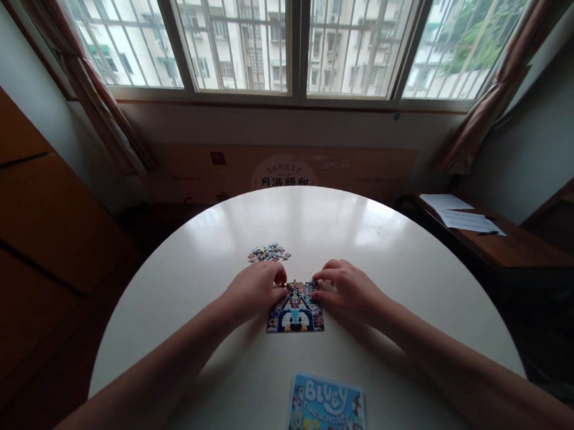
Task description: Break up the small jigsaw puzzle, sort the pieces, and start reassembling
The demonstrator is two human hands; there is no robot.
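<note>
A partly assembled jigsaw puzzle [296, 315] with a blue cartoon dog's face lies flat on the white round table [168, 338]; its top edge is uneven. At its upper left corner is my left hand [257, 289], thumb and forefinger curled together. Whatever sits between those fingertips is too small and dark to make out. My right hand [348, 289] grips the puzzle's upper right edge, its thumb and fingertips touching it. Just beyond my left hand, loose jigsaw pieces [269, 252] form a small heap.
Nearer to me lies a blue "Bluey" picture sheet or booklet [329, 417], cut off by the frame's bottom. A wooden side table [523, 243] at right carries white papers [470, 221]. Orange-brown cabinets [33, 221] stand at left, and barred windows [296, 37] fill the back.
</note>
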